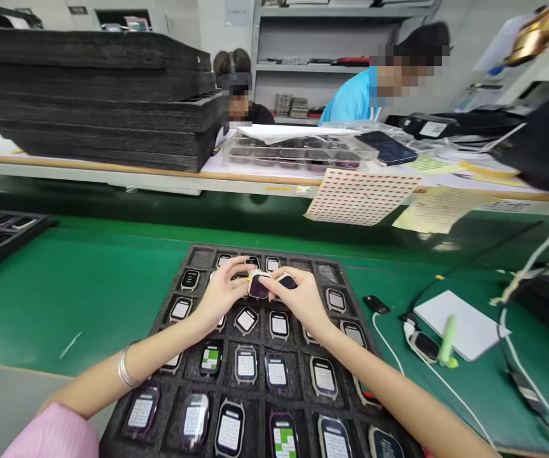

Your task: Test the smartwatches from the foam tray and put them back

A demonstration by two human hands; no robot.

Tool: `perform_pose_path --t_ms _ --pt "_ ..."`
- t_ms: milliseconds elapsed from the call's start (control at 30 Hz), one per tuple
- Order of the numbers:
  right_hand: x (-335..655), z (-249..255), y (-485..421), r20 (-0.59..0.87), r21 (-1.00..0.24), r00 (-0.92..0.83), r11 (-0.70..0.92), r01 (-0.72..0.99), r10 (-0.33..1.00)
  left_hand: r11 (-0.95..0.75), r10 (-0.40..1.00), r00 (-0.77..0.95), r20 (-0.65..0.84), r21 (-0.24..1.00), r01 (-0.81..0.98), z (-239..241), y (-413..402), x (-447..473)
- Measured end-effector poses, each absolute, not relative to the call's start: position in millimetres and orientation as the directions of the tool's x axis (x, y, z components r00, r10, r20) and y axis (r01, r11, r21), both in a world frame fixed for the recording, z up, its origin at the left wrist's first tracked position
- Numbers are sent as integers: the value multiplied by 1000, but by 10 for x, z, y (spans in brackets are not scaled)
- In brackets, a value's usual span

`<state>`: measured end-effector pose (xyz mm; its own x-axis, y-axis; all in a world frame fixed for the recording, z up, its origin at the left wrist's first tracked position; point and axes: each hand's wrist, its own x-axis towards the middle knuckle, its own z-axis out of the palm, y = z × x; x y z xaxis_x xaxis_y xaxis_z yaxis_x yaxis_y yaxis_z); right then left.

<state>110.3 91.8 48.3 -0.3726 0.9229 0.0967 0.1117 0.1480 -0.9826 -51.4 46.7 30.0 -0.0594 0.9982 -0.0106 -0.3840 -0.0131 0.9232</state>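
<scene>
Over the far part of a black foam tray (166,340), both hands meet at a smartwatch case (258,285) with a pale rim and a dark screen. My right hand (304,299) grips it, thumb on the screen. The fingertips of my left hand (224,294) are closed at its left edge. A second dark-screened watch (287,281) shows by my right fingers; whether it is held or lies in the tray I cannot tell. Strapless watches fill most pockets around, many with lit white screens, such as the watch (246,364). Two show green and white squares, one being the watch (211,358).
Another watch tray (2,238) lies far left on the green mat (102,280). Black foam trays (97,95) are stacked on the shelf. At right are a white pad (462,324), a green pen-like item (447,340) and cables (469,407). Two people work beyond the shelf.
</scene>
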Motion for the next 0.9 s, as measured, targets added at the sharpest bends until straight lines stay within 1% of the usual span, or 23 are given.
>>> perform_pose_path --t_ms 100,167,233,300,367,533,633,700,733,800,900 --pt "1093 525 891 186 -943 -420 282 178 888 -90 996 -39 82 937 -338 314 468 -597" --pt "1102 514 865 279 -881 -453 413 230 847 -97 995 2 102 950 -297 319 457 -645" --pt "1114 478 831 376 -811 -471 529 250 798 -95 994 28 104 971 -219 319 434 -679" --pt "1121 442 801 438 -763 -482 597 247 759 -110 992 43 117 984 -138 320 402 -698" --pt "1121 420 785 446 -760 -476 601 246 758 -134 989 52 139 986 -98 321 371 -703" --pt "1119 409 794 377 -801 -416 517 303 828 -187 976 94 195 978 -93 293 298 -652" --pt "1134 395 781 427 -750 -406 567 342 808 -249 965 89 249 968 -4 260 254 -611" --pt "1151 389 766 522 -677 -414 658 331 746 -322 946 73 316 943 80 243 228 -605" --pt "1162 393 760 579 -629 -427 714 307 694 -377 926 72 371 918 126 240 217 -609" --pt "1188 421 753 673 -515 -490 826 227 554 -520 854 108 509 830 200 248 195 -627" --pt "1237 498 745 719 -346 -604 931 116 342 -711 703 203 681 669 216 294 168 -656"
